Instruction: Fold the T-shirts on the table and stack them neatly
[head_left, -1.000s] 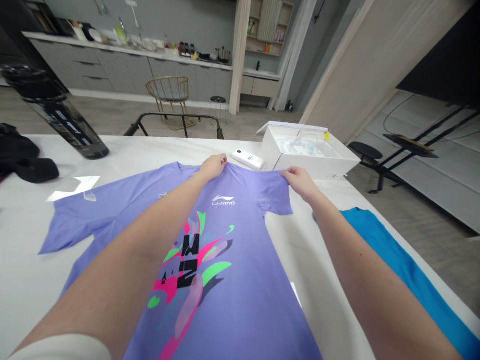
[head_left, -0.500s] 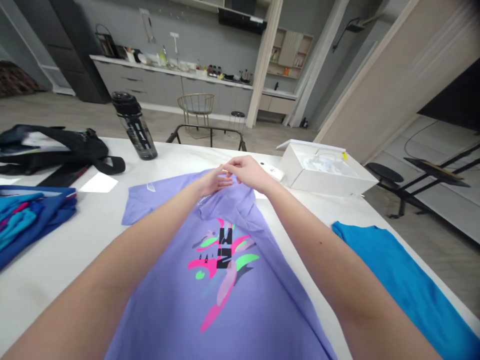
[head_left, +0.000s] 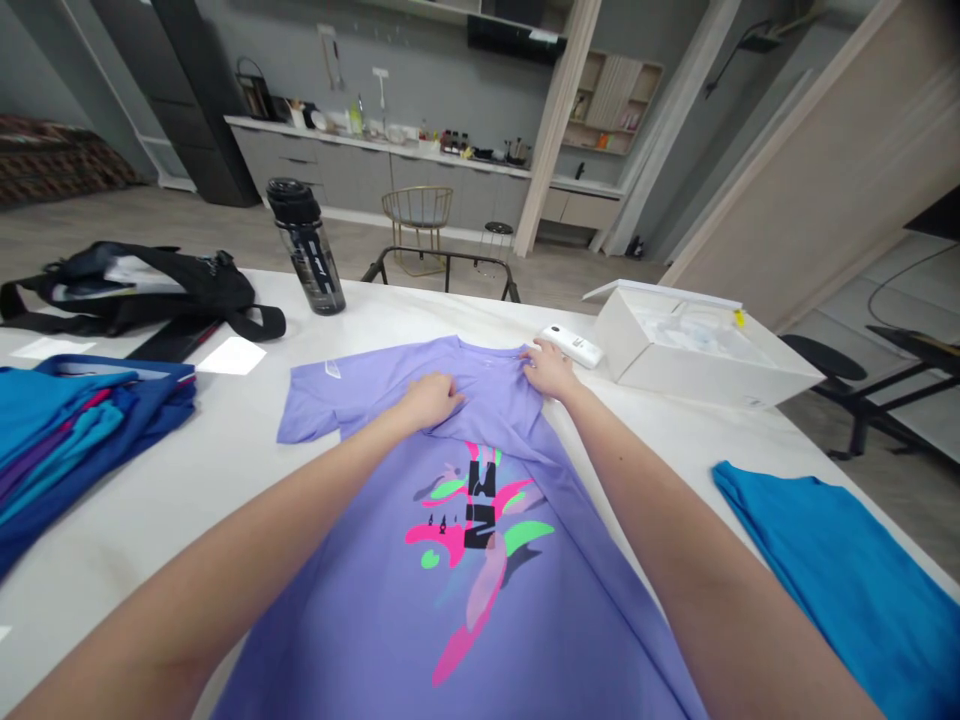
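A purple T-shirt (head_left: 390, 590) with a bright pink, green and black print lies in front of me on the white table, collar at the far end. My left hand (head_left: 433, 402) rests on its chest just below the collar, fingers curled into the cloth. At the right shoulder, beside the collar, my right hand (head_left: 551, 371) pinches the fabric edge. The left sleeve lies spread out flat, while the cloth between and below my hands is wrinkled. A fold runs down the shirt's right side.
A blue garment (head_left: 840, 580) lies to the right, and folded clothes (head_left: 82, 420) are stacked at left. Behind stand a black bag (head_left: 150, 285), a dark bottle (head_left: 307, 250), a white device (head_left: 574, 346) and an open white box (head_left: 705, 350) on the table (head_left: 247, 500).
My hands were together over the collar and have moved apart, the right one to the right shoulder. The collar now lies spread out. The view has shifted left.
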